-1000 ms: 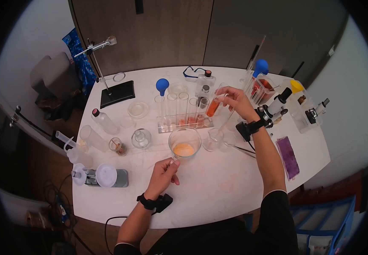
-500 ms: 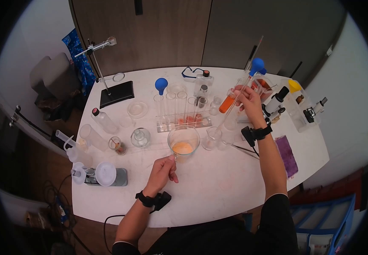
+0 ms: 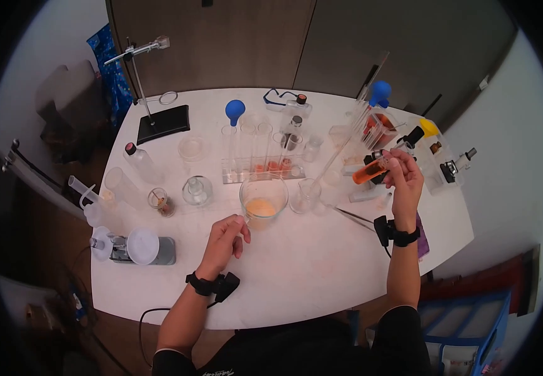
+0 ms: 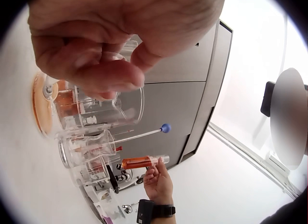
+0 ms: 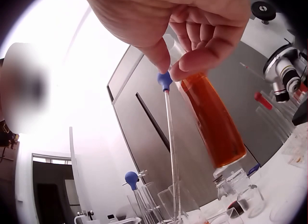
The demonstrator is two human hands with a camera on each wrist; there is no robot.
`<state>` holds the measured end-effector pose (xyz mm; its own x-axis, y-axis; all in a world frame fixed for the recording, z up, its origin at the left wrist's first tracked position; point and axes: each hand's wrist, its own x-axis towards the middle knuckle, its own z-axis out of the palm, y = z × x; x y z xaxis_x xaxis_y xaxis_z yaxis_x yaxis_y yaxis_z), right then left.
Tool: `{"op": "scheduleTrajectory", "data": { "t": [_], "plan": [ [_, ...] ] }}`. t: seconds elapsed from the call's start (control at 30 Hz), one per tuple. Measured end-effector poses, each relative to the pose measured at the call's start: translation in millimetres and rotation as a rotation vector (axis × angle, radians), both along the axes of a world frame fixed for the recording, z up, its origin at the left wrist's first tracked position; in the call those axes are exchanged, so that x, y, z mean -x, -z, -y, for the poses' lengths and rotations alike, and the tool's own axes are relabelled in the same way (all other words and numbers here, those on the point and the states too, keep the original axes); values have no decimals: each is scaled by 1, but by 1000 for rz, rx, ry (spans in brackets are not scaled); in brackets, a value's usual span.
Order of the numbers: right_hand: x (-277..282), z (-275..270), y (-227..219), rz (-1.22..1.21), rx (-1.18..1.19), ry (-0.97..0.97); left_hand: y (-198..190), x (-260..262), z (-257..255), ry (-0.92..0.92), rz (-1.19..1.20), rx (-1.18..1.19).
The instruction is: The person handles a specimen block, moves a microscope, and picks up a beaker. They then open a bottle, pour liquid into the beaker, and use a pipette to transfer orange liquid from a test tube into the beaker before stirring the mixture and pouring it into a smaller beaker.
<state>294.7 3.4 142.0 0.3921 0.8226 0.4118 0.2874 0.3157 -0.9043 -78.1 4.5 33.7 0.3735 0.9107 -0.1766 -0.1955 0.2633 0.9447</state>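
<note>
Looks partway along to me: the left hand (image 3: 222, 242) pinches the glass cup (image 3: 279, 208), already holding some orange liquid (image 3: 259, 207), while the right hand (image 3: 407, 185) pinches a well-filled tube (image 3: 370, 171).

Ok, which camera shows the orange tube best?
The right wrist view: there the tube is largest, its orange liquid clearly seen. The head view shows it small and tilted in the right hand; the left wrist view, also small, farther off.
</note>
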Motion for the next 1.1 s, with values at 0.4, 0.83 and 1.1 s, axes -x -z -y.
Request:
{"op": "scheduleTrajectory", "data": {
  "t": [0.4, 0.83, 1.1],
  "plan": [
    [61, 43, -30, 265, -346, 15, 32, 9, -13, -175, 5, -58],
    [119, 10, -35, 266, -398, -56, 31, 9, -6, 89, 30, -43],
    [122, 3, -35, 533, -371, -13, 27, 3, 4, 169, 61, -30]
  ]
}}
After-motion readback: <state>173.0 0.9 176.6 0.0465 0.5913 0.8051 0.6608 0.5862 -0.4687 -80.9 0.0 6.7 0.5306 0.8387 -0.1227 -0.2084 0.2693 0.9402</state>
